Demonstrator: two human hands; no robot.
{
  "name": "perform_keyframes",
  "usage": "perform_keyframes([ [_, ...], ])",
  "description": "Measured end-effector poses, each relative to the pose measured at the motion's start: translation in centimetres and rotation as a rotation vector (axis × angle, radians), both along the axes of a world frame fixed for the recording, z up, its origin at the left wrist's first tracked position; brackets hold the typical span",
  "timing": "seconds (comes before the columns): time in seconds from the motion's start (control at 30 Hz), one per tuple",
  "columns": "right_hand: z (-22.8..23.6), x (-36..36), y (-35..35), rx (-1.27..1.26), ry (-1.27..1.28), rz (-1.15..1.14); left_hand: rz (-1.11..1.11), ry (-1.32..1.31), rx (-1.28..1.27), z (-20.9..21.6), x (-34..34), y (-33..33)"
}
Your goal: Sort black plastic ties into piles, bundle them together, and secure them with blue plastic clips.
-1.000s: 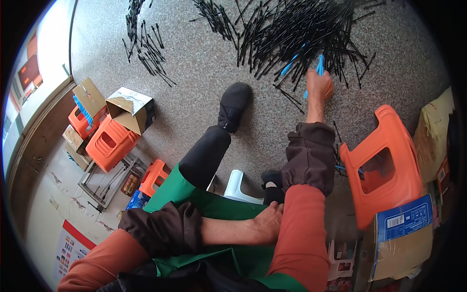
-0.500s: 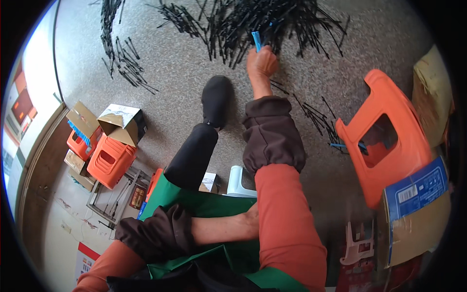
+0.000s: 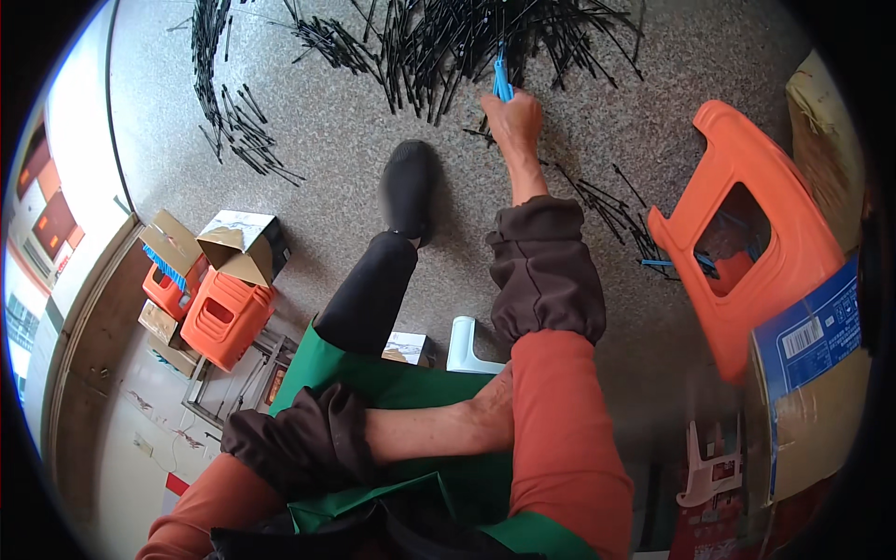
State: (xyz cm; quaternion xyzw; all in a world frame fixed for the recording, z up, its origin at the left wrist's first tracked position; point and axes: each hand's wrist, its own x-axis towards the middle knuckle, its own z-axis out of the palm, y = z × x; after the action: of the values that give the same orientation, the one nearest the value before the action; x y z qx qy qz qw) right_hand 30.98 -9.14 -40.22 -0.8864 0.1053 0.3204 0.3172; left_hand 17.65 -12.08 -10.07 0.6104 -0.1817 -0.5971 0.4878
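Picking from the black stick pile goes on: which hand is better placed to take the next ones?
Right. The right hand is stretched out to the edge of the black stick pile, holding blue sticks. The left hand rests back against the lap, far from it.

One head-worn fisheye looks steeply down at the speckled floor (image 3: 308,168) from close above
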Motion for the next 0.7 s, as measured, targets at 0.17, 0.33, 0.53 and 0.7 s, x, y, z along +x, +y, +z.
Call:
perform_keyframes([
  [0.17,4.0,-0.5,-5.2,0.386,0.255,-0.193,-0.506,0.088,0.185,-1.7,3.1,-0.2],
  [0.33,11.8,-3.0,-9.4,0.577,0.381,-0.267,0.723,0.032,0.384,-8.8,0.1,6.9],
  [0.53,23.9,-11.1,-17.7,0.662,0.253,-0.262,1.166,0.685,0.332,-2.9,2.8,2.0],
  [0.7,33.1,-16.0,-22.3,0.801,0.243,-0.542,0.904,0.646,0.215,0.9,0.7,-3.8],
])
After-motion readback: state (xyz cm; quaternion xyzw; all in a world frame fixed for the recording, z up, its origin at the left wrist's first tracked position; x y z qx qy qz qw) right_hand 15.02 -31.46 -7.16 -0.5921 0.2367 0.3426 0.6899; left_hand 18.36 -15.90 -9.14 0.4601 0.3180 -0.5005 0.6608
